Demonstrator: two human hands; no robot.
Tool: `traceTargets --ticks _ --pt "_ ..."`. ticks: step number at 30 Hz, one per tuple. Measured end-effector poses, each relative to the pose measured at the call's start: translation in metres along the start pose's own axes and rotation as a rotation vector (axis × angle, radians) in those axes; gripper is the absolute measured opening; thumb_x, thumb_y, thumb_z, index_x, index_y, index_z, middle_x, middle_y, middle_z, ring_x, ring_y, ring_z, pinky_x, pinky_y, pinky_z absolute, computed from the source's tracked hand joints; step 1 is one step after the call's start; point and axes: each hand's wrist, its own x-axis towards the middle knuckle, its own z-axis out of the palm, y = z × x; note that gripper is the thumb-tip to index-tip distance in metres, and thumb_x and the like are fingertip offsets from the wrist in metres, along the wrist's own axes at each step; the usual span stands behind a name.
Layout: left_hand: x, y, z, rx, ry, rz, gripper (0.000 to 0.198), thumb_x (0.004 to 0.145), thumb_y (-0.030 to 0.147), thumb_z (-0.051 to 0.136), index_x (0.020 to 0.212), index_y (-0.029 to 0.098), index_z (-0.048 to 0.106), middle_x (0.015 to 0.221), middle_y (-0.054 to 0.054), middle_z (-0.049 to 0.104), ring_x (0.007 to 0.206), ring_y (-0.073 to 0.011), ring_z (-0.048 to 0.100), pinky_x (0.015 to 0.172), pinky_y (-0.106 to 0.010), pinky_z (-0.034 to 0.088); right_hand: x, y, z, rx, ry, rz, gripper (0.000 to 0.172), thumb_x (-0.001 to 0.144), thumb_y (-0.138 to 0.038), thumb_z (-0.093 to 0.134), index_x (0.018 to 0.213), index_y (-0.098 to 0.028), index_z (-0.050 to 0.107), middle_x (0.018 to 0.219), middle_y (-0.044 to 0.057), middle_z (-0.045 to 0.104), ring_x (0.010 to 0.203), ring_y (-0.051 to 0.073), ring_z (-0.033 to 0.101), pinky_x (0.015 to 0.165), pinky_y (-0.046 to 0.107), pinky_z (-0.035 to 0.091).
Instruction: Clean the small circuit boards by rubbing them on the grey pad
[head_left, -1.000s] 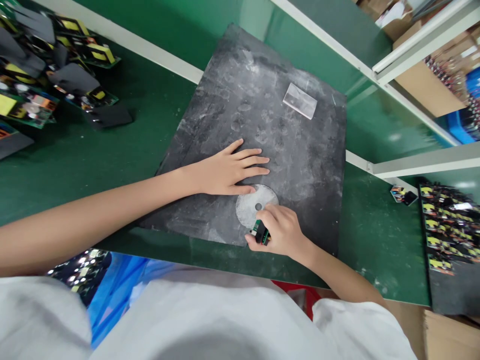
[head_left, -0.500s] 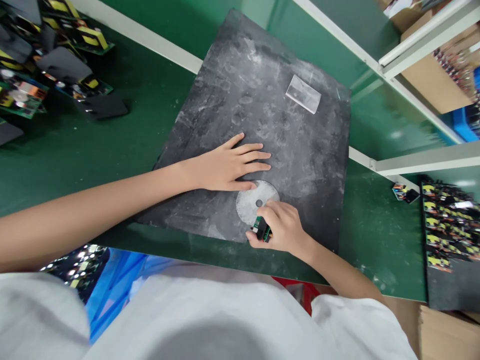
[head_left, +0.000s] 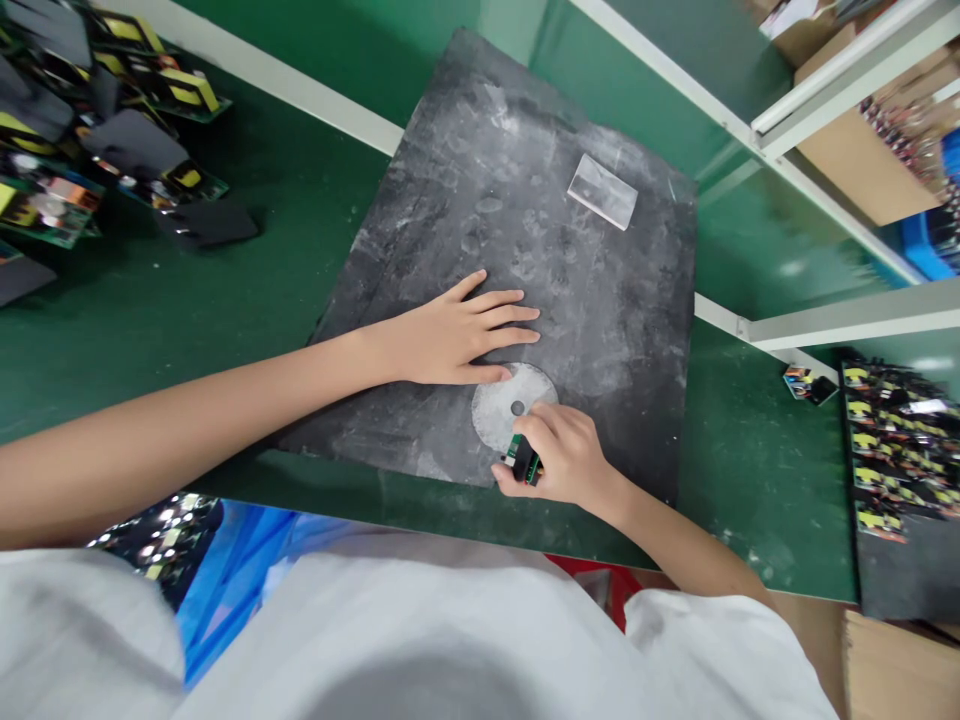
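Note:
A large dark grey mat (head_left: 600,300), smeared with white powder, lies on the green workbench. My left hand (head_left: 457,335) rests flat on it, fingers stretched out, its thumb touching a round grey abrasive disc (head_left: 499,405) with a small centre hole. My right hand (head_left: 562,455) is closed round a small green circuit board (head_left: 523,460) and presses it against the near edge of the disc.
A clear plastic piece (head_left: 602,192) lies at the mat's far side. Piles of circuit boards (head_left: 90,150) sit at the far left. A tray of boards (head_left: 896,450) stands at the right, with one loose board (head_left: 808,383) beside it. White shelf rails (head_left: 825,310) cross behind.
Both hands have stayed where they were on the mat and disc. Only the camera view has shifted slightly.

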Motion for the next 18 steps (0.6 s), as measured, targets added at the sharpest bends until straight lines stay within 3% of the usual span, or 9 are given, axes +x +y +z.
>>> traceTargets --ticks 9,14,18 --pt "-0.001 -0.001 0.000 0.026 -0.024 -0.010 0.053 0.099 0.051 0.037 0.145 0.025 0.039 0.155 -0.006 0.034 0.146 -0.0262 0.022 0.118 -0.053 0.000 0.006 0.000 -0.007 -0.101 -0.027 0.074 0.023 0.083 -0.039 0.054 0.073 -0.019 0.050 0.060 -0.002 0.047 0.051 0.011 0.045 0.049 0.024 0.032" --pt "-0.001 -0.001 -0.001 0.035 -0.027 -0.005 0.053 0.099 0.051 0.037 0.146 0.025 0.039 0.155 -0.006 0.033 0.146 -0.0264 0.022 0.118 -0.052 0.000 0.007 -0.007 -0.009 -0.111 -0.072 0.005 0.023 0.081 -0.038 0.053 0.068 -0.020 0.048 0.057 -0.003 0.045 0.050 0.011 0.043 0.049 0.024 0.031" --pt "-0.001 0.000 -0.001 0.037 -0.032 -0.014 0.053 0.099 0.050 0.038 0.146 0.025 0.039 0.155 -0.007 0.033 0.146 -0.0276 0.022 0.118 -0.053 0.001 0.009 0.001 -0.010 -0.161 -0.042 0.105 0.023 0.083 -0.038 0.052 0.071 -0.019 0.050 0.059 -0.002 0.049 0.050 0.010 0.045 0.048 0.023 0.030"
